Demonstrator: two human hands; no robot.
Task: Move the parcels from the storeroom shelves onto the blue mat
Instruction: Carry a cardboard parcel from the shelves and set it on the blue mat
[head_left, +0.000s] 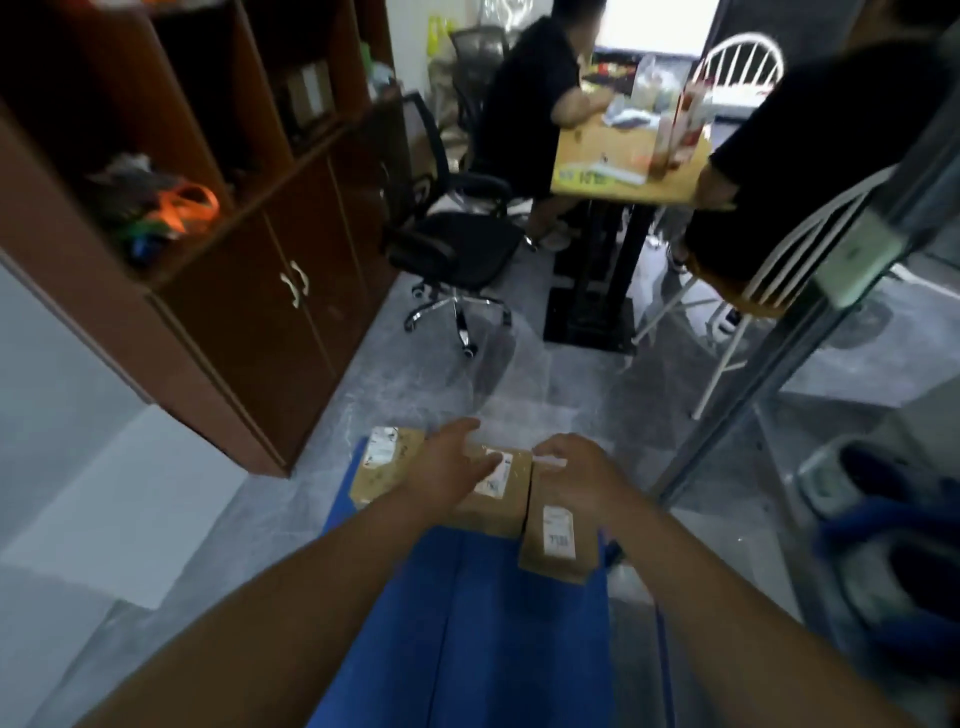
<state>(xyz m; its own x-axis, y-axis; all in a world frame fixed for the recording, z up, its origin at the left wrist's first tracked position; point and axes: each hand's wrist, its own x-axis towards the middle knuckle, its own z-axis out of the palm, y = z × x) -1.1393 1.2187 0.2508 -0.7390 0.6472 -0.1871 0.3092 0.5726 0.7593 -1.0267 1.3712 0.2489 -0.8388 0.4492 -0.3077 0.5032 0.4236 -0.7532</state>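
From my feed, three brown parcels sit side by side across the far end of the blue mat (467, 623), which runs along the grey floor from the near edge. The left parcel (387, 467) lies at the mat's far left corner with a white label on top. The middle parcel (498, 506) touches it, and the right parcel (553, 543) lies just beside that one, reaching nearer to me along the mat's right edge. My left hand (447, 462) lies flat on the middle parcel, fingers stretched out over its label and gripping nothing. My right hand (579, 470) rests on the far end of the right parcel with its fingers bent downward; through the blur I cannot tell whether it has hold of the box or only touches it. To the left stands a brown cabinet (249, 312), its two lower doors closed. One open compartment above them holds an orange and green tangle (187, 208), and a farther compartment holds something boxy that I cannot make out. Beyond the mat is a black office chair (457, 249), and behind it a yellow table (597, 150) carrying bottles and cartons. One person in a dark top (530, 88) sits on its far left side and another (810, 150) on its right. A metal door frame (769, 374) slants down the right side.
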